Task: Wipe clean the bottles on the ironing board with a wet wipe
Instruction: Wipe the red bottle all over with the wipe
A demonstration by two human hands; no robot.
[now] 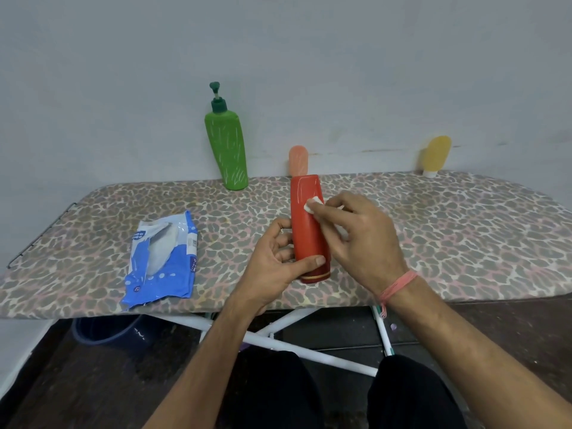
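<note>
A red bottle [305, 224] is held cap-down just above the leopard-print ironing board [448, 230]. My left hand [272, 267] grips its lower part, thumb across the front near the dark cap. My right hand [356, 239] pinches a small folded white wet wipe [312, 204] and presses it against the bottle's upper right side. A green pump bottle [227, 150] stands at the back against the wall. A small peach bottle [298, 161] stands behind the red one, partly hidden. A yellow bottle [435, 156] stands cap-down at the back right.
An open blue and white wet-wipe pack [164, 258] lies on the board's left side. The wall rises right behind the board. Below are the board's white crossed legs [278, 339], a dark blue tub [105, 331] on the floor and my knees in black trousers.
</note>
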